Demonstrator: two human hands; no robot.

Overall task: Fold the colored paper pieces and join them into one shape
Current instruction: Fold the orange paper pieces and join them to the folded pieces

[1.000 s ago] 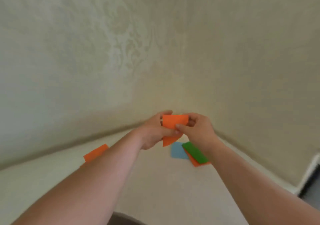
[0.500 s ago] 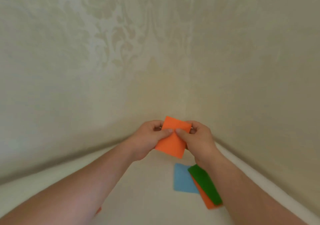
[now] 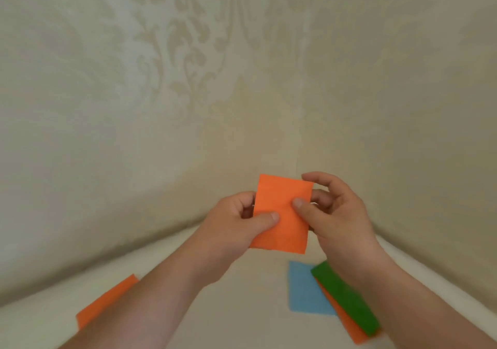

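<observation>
An orange paper piece (image 3: pixel 282 227) is held up in the air between both hands, its flat face toward me. My left hand (image 3: pixel 236 225) pinches its left edge, thumb on the front. My right hand (image 3: pixel 336 214) pinches its right side with the thumb on the front and fingers behind. On the table below lie a blue paper square (image 3: pixel 304 289), a folded green strip (image 3: pixel 347 300) and, under the strip, another orange piece (image 3: pixel 349 327). A further orange piece (image 3: pixel 105 305) lies at the left, partly hidden by my left forearm.
The pale table (image 3: pixel 242 308) sits in a room corner, with patterned wallpapered walls (image 3: pixel 161 79) close behind and to the right.
The orange piece has been turned from a folded strip to a flat upright rectangle facing me, and both hands have shifted their grip along its sides. The view has tilted down.
</observation>
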